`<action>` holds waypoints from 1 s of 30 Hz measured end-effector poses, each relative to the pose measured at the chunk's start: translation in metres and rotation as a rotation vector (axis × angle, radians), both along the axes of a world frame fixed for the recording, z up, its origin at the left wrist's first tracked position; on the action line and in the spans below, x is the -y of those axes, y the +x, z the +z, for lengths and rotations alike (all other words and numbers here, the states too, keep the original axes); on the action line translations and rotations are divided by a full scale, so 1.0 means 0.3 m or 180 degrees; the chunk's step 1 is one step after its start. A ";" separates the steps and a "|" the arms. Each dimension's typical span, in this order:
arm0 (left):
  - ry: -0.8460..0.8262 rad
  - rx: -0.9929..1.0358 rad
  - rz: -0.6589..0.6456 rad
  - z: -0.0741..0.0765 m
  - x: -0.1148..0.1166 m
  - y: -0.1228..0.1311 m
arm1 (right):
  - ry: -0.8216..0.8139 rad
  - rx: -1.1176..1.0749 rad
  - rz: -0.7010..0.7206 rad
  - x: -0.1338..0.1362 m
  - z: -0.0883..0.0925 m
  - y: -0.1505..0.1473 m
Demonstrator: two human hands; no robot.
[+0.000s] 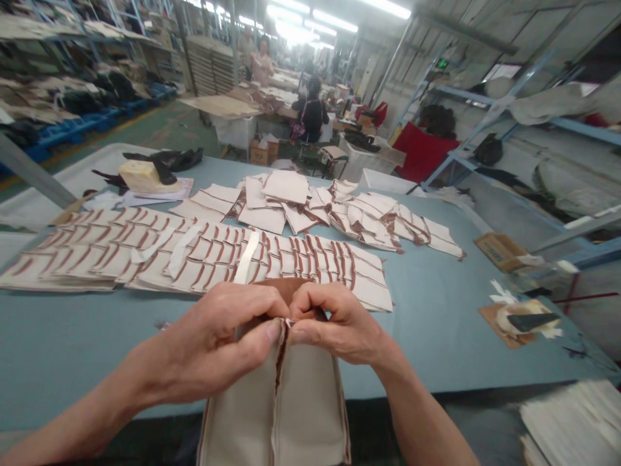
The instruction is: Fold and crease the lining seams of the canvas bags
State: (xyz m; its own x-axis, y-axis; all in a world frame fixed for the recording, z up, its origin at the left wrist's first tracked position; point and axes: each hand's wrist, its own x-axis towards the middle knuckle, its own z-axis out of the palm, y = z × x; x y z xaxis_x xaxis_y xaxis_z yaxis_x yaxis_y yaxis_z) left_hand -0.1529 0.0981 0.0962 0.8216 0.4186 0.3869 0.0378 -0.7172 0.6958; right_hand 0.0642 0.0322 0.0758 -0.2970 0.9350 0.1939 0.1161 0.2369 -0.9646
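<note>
A cream sewn panel [308, 404] with brown edges and a seam down its middle hangs at the table's front edge. My left hand [228, 336] pinches the panel's top beside the seam, thumb and fingers closed. Just across the seam, my right hand [334, 320] grips the same top edge with its fingertips. Both thumbs nearly meet at a small whitish bit in the seam, too small to make out. Brown material shows behind the fingers. Beyond my hands lies a long overlapping row of similar cream panels [160, 249] with brown edges and a few white strips.
A loose pile of cream pieces [286, 200] lies at the back of the blue-green table [427, 336]. On the right are a roll on a brown board [521, 323] and a cardboard box [502, 251]. A stack of pale pieces [575, 424] sits at lower right. A person [310, 116] sits farther off.
</note>
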 end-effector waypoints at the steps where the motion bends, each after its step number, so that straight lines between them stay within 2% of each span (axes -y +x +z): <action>1: -0.0258 0.0037 -0.0039 -0.010 0.000 -0.004 | -0.0048 -0.0062 0.0042 -0.002 -0.005 -0.006; 3: -0.0685 0.0087 -0.0142 -0.030 -0.004 -0.015 | -0.0126 -0.0163 0.0112 -0.004 -0.016 -0.018; 6: -0.0878 0.0008 -0.0148 -0.042 -0.012 -0.035 | -0.0032 -0.0130 0.0110 -0.006 -0.029 -0.028; 9: -0.0716 -0.0264 -0.0029 -0.021 -0.017 -0.051 | 0.0346 0.0256 -0.0082 -0.007 -0.026 -0.031; 13: -0.0414 -0.0421 0.0106 0.017 -0.020 -0.060 | 0.1259 0.1095 -0.0560 -0.010 0.005 -0.037; 16: -0.0218 -0.0398 0.0214 0.023 -0.019 -0.054 | 0.1779 0.1385 -0.0684 -0.014 0.031 -0.044; 19: -0.0162 -0.0310 0.0296 0.012 -0.015 -0.042 | 0.1676 0.1453 -0.0744 -0.017 0.039 -0.054; 23: -0.0400 -0.0361 0.0342 -0.005 -0.020 -0.039 | 0.1372 0.1374 -0.0908 -0.022 0.010 -0.071; 30: -0.0949 -0.0568 -0.0109 -0.021 -0.059 -0.077 | 0.1757 0.1708 -0.0998 -0.007 -0.028 -0.090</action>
